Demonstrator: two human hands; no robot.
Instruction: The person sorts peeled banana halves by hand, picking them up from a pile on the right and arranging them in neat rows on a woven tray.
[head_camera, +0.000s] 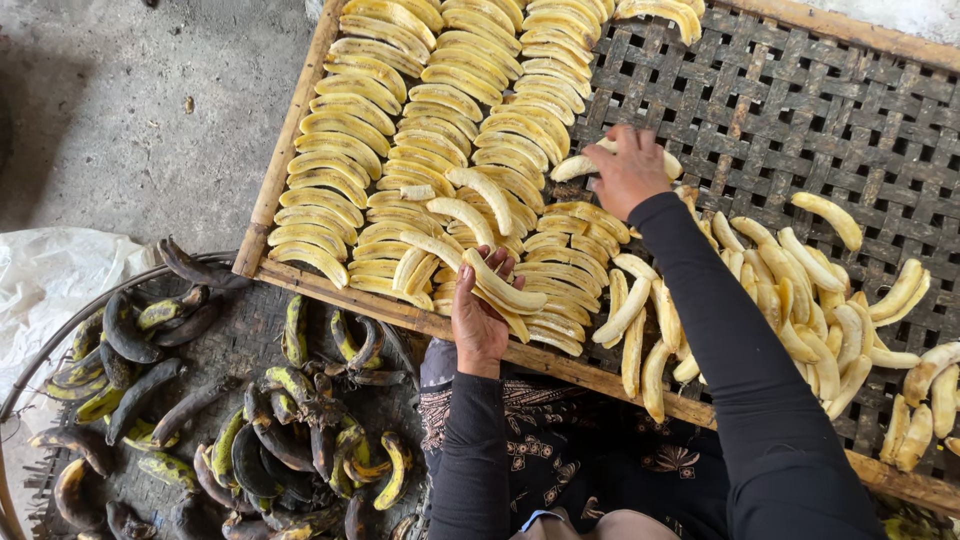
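Observation:
My left hand (478, 318) grips a bunch of peeled yellow bananas (500, 287) over the near edge of a woven bamboo tray (800, 110). My right hand (628, 172) reaches farther onto the tray and holds one peeled banana (575, 166) beside the neat rows of laid-out bananas (420, 120) that fill the tray's left half. A loose heap of peeled bananas (800, 300) lies on the tray to the right of my right arm. Both arms wear black sleeves.
A round woven basket (60, 350) at lower left holds many dark banana peels (290, 430). A white sack (50, 270) lies at the left on the grey concrete floor (130, 110). The tray's wooden frame (285, 150) runs along its left and near edges.

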